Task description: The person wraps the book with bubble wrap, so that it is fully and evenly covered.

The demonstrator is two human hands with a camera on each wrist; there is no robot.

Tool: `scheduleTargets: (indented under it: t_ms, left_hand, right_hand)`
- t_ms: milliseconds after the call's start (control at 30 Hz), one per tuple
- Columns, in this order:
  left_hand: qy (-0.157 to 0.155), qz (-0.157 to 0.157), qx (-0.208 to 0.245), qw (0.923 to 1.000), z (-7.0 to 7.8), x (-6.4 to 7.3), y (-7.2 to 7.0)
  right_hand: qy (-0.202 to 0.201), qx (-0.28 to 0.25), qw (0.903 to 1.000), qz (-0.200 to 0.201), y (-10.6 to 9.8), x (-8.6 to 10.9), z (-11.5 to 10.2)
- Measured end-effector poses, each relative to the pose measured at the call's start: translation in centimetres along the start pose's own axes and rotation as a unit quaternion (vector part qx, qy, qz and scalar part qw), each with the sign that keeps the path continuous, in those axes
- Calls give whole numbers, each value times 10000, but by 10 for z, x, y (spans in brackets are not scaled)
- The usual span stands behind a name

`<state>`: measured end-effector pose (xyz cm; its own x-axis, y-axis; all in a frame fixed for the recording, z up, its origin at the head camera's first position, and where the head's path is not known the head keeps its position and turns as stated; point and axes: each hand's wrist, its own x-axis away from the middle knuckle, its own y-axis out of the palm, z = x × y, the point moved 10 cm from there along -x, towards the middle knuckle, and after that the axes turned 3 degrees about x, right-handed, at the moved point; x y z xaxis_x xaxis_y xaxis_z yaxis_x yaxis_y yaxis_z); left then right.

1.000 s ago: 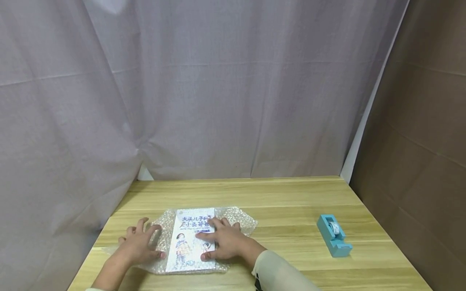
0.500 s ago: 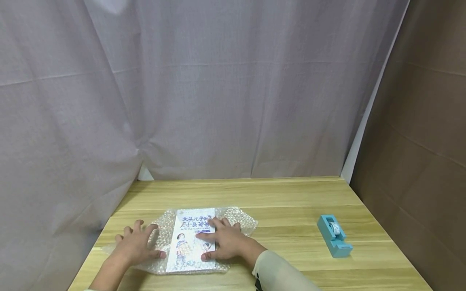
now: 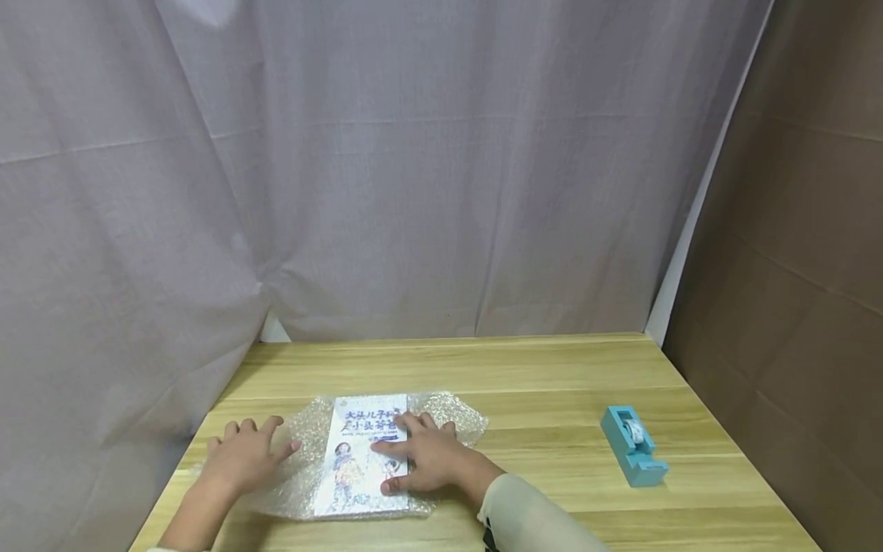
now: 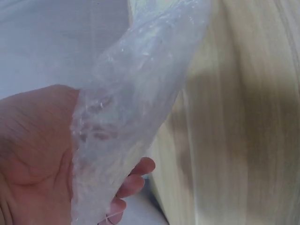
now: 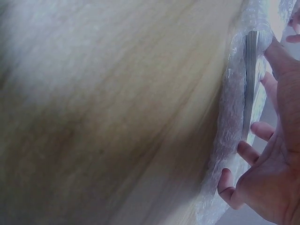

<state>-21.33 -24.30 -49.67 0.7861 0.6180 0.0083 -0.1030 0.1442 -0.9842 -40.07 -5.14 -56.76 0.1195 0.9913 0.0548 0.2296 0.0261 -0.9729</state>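
Observation:
A book (image 3: pixel 345 479) with a white, illustrated cover lies on a sheet of bubble wrap (image 3: pixel 310 429) at the table's front left. My right hand (image 3: pixel 434 456) rests with spread fingers on the book's right side. In the right wrist view, the page edges of the book (image 5: pixel 251 70) show beside the fingers. At the wrap's left end is my left hand (image 3: pixel 241 458), its fingers loosely spread. The left wrist view has the raised bubble wrap (image 4: pixel 136 89) across the palm side of my left hand (image 4: pixel 37 154), with several fingertips showing past its edge.
A blue tape dispenser (image 3: pixel 633 448) with a roll of tape stands on the right part of the wooden table (image 3: pixel 538 383). Grey curtains (image 3: pixel 414 192) hang behind and to the left, and a brown one (image 3: pixel 793 268) on the right.
My left hand has moved left, away from the book, and the wrap's left flap now appears raised under it. The right hand and the book have stayed put.

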Motion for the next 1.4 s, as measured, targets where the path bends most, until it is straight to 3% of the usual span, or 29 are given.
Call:
scheduleTargets:
  t_ms: [100, 200, 300, 433, 533, 667, 933, 1033, 1133, 1233, 1400]
  left_hand:
    - [-80, 113, -75, 9999, -5, 1, -6]
    - [-133, 428, -54, 9990, -10, 3, -17]
    - [-378, 626, 150, 9972, -17, 6, -29]
    - [-850, 460, 419, 9944, -29, 12, -38]
    - [-992, 259, 599, 9929, -33, 15, -40]
    - [-935, 96, 855, 9919, -34, 17, -42]
    - [-303, 137, 1355, 9902, -16, 15, -48]
    - [-247, -122, 1919, 9810, -9, 16, -45]
    - [-228, -403, 2528, 9664, -3, 20, -41]
    - [-172, -580, 3111, 9485, 3, 22, -39]
    - [67, -860, 4057, 9099, 15, 23, -35]
  right_hand:
    - [-2, -11, 10000, -1, -1, 0, 0]
    - [11, -1, 10000, -5, 0, 0, 0]
    - [25, 22, 10000, -9, 1, 0, 1]
    - [40, -4, 10000, -8, 1, 0, 1]
    - [29, -13, 10000, -3, 1, 0, 1]
    - [2, -8, 10000, 12, 1, 1, 1]
    - [9, 5, 10000, 50, 1, 1, 3]
    - [-8, 35, 10000, 55, 1, 0, 4]
    - [-24, 54, 10000, 57, 3, -2, 3]
    - [-14, 81, 10000, 54, 4, -2, 3]
    - [24, 37, 10000, 68, 2, -2, 4]
